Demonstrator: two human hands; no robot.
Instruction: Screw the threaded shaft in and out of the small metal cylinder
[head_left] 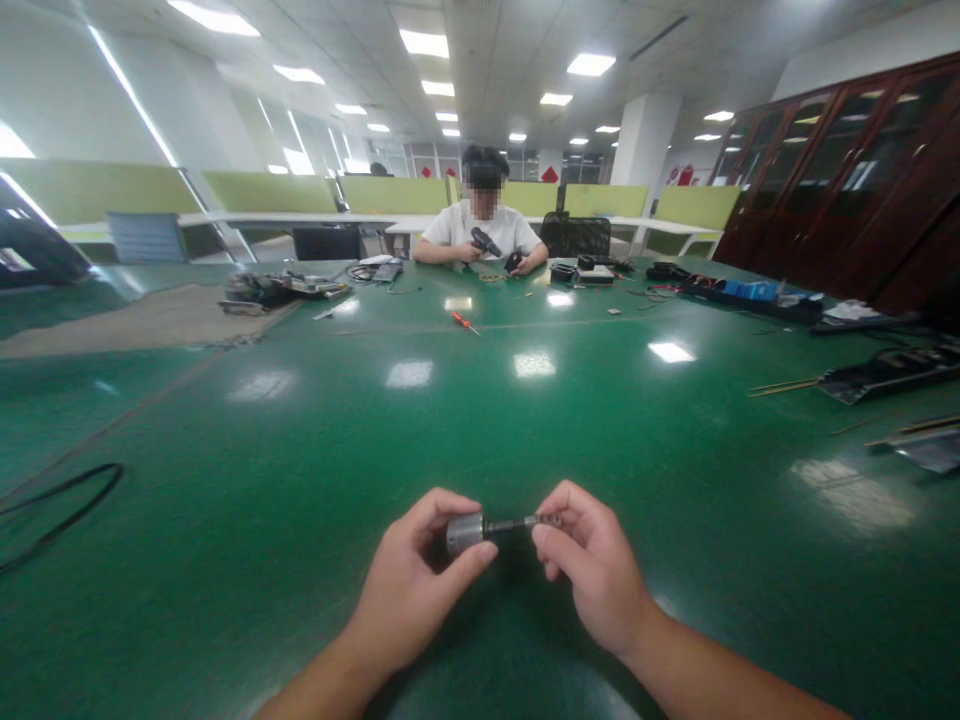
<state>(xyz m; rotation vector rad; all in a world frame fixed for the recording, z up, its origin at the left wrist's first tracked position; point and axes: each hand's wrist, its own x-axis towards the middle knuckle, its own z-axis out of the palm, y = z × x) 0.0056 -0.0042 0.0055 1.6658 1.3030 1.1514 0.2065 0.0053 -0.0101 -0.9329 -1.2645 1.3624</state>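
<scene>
A short grey metal cylinder [466, 533] lies sideways between the thumb and fingers of my left hand [416, 575]. From its right side a thin dark shaft [508, 525] runs across to my right hand [592, 560]. There the thumb and fingertips pinch the shaft's far end, which looks ridged or spiralled. Cylinder and shaft line up and seem to be one piece; whether they are joined, I cannot tell. Both hands are low over the green tabletop [480, 430].
Across the table a person in a white shirt [495, 228] holds a dark power drill [486, 242]. An orange screwdriver [463, 321] lies mid-table. Electronic parts [281, 288] sit back left, tools and trays [750, 295] at right. A black cable [75, 510] loops at left.
</scene>
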